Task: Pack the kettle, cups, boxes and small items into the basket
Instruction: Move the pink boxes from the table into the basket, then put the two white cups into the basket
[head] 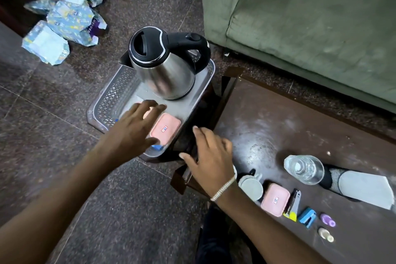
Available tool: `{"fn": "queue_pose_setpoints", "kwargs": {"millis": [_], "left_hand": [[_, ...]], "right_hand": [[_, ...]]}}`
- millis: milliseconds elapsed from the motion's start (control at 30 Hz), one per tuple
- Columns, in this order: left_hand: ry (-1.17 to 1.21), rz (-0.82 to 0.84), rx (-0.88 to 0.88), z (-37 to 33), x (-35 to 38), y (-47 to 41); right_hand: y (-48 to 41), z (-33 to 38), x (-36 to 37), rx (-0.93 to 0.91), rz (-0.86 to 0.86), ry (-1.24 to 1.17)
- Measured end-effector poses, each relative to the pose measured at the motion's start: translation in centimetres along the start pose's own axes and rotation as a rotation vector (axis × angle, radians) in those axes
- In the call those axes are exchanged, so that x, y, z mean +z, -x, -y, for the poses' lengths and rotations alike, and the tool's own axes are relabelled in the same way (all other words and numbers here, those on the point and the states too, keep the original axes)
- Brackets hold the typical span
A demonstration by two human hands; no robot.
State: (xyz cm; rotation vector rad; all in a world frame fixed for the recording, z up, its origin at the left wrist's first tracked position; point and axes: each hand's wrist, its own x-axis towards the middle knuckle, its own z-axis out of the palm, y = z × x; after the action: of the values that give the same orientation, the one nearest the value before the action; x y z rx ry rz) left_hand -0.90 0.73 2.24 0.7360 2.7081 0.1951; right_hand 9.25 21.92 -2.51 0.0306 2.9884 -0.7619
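A steel kettle [165, 64] with a black lid and handle stands in the far end of a grey lattice basket [111, 96]. A pink lidded box [165, 129] lies in the near end. My left hand [137, 126] hovers over the basket beside that box, fingers spread, partly hiding another pink thing beneath it. My right hand [211, 156] is open above the table's left edge. On the table [267, 126] lie a grey cup [251, 186], a second pink box [275, 199], a nail clipper [294, 204], a blue stapler [307, 216] and two small bottles [327, 219].
A clear water bottle [304, 169] and a black-and-grey pouch [360, 184] lie on the table's right part. A green sofa [300, 17] stands behind. Blue patterned packets [70, 10] lie on the dark stone floor at the far left.
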Motion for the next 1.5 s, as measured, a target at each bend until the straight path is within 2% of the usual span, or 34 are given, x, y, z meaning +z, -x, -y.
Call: {"fn": "queue_pose_setpoints", "kwargs": {"millis": [67,133,267,400,533,667,733,833,1000,1100,1267,1500], "left_hand": [[0.125,0.003,-0.045,-3.9,1.1,0.4],[0.213,0.09,-0.095,-7.9,3.3,0.3],[0.177,0.314,-0.168,-14.5,9.7,-0.2],[0.204,0.42,-0.261,-19.0,14.9,-0.1],[0.213,0.369,-0.348,-20.9,17.9,0.2],[0.187,0.29,-0.353,-21.1,18.0,0.1],[0.211,0.275,-0.354,-20.9,16.9,0.2],[0.276,0.222,-0.368,-20.0,13.7,0.6],[0.31,-0.019,-0.387,-16.0,5.8,2.3],[0.29,-0.137,-0.443,-11.6,1.2,3.1],[0.274,-0.287,-0.542,-4.5,-2.8,2.5],[0.294,-0.297,-0.608,2.6,-2.7,-0.8]], "right_hand": [[2.8,-3.4,-0.6,0.09,0.083,0.042],[5.7,-6.9,-0.8,0.19,0.184,0.095],[9.9,-11.8,-0.5,0.323,0.361,0.27],[12.6,-13.7,0.2,0.347,0.415,0.326],[12.8,-14.1,1.0,0.289,0.405,0.322],[12.3,-14.3,1.4,0.25,0.427,0.372],[12.1,-14.3,1.2,0.229,0.395,0.373],[11.2,-13.5,0.3,0.194,0.253,0.292],[6.7,-8.9,-2.9,0.118,-0.052,0.109],[2.6,-5.1,-4.9,0.049,-0.156,0.02],[-3.7,0.6,-5.7,-0.04,-0.23,-0.086],[-9.1,3.8,-0.6,-0.031,-0.172,0.152]]}}
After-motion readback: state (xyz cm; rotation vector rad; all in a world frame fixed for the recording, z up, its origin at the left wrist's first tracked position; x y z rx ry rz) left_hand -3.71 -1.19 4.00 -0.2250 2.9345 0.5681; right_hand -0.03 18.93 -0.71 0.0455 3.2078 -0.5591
